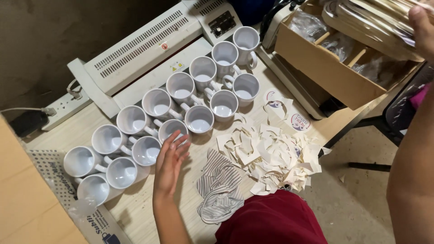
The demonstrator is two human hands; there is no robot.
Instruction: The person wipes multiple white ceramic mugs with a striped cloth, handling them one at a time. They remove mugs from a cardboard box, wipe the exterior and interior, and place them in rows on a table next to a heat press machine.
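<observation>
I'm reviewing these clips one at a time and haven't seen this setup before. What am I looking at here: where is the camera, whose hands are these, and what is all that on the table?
There is no machine doing the work here. One camera sits on a person's head and looks down at their own two bare hands.

The left hand is open, fingers spread, hovering at or touching the nearest white mug; I cannot tell which. The right hand, top right, grips a stack of flat sheets above a cardboard box.

On the wooden table stand two rows of empty white mugs. Beside them lie a heap of cut paper scraps and a striped cloth. Behind the mugs sits a white laminator-like machine, with a power strip to its left.
</observation>
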